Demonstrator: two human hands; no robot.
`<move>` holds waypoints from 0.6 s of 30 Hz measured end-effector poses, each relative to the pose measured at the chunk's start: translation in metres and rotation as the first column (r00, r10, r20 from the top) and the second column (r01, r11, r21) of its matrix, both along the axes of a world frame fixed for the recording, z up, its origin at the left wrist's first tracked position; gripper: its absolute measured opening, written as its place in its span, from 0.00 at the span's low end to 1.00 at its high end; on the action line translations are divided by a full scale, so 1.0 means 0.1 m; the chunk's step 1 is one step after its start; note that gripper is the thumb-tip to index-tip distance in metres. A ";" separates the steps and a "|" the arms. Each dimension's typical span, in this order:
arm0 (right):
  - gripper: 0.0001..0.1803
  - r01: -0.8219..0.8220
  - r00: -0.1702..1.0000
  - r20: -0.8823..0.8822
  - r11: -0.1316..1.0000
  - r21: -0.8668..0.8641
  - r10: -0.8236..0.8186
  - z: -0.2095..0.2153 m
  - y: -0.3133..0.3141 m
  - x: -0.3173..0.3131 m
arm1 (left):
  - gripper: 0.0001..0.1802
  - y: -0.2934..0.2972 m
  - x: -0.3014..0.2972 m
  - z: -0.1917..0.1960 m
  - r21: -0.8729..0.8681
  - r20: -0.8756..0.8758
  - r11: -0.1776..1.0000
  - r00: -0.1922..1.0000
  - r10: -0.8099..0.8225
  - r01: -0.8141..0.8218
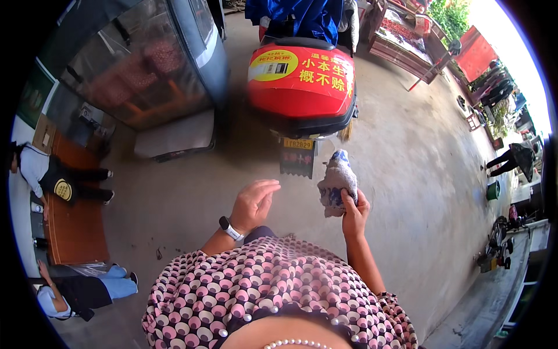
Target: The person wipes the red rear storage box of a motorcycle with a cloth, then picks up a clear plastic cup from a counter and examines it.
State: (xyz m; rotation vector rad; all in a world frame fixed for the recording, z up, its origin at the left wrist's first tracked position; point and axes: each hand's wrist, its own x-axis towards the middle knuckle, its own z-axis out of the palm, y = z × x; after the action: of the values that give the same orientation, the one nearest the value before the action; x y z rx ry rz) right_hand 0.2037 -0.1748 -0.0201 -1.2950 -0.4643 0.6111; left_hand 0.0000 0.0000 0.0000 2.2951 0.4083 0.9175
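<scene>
My right hand [356, 210] grips a crumpled rag [338, 185], grey-white with blue patches, between thumb and fingers. The rag sticks up and forward from the hand. To its left, my left hand [254, 203] is in the air with its fingers stretched out and nothing in it; a watch with a white strap [231, 228] is on that wrist. Ahead of both hands stands a scooter with a red rear box [290, 96] bearing yellow stickers. A dark mud flap [297, 160] hangs below its yellow plate. Neither hand touches the scooter.
At the left is a covered vehicle [210, 55] with a clear plastic side. Two people [64, 174] in dark aprons are beside a brown counter [75, 230]. A wooden bed-like frame [401, 49], a green bucket [493, 190] and another person [519, 160] are at the right.
</scene>
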 end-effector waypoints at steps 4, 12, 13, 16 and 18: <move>0.14 0.069 0.990 -0.128 0.994 0.079 -0.059 -0.06 0.09 0.24 | 0.12 0.32 0.32 0.14 0.102 0.074 0.993 0.996 0.045 -0.052; 0.10 0.180 0.983 -0.070 0.960 0.214 -0.169 0.22 0.44 0.76 | 0.15 1.21 1.09 0.35 0.235 0.172 0.964 0.982 0.082 -0.121; 0.10 0.184 0.983 -0.057 0.962 0.204 -0.176 0.31 0.50 0.81 | 0.17 1.30 1.17 0.38 0.256 0.167 0.959 0.983 0.077 -0.119; 0.10 0.215 0.945 0.198 0.949 0.228 -0.262 0.49 0.73 0.97 | 0.20 1.46 1.39 0.49 0.366 0.106 0.910 0.980 0.169 -0.196; 0.10 0.186 0.885 0.383 0.955 0.231 -0.265 0.62 0.95 0.99 | 0.22 1.51 1.42 0.47 0.400 0.030 0.897 0.981 0.189 -0.185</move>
State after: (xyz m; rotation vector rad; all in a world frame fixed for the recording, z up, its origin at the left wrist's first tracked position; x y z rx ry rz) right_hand 0.3028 -0.0800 0.0420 -1.2725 -0.6868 0.0876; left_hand 0.1417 0.1514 0.0471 2.6683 0.4887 1.1772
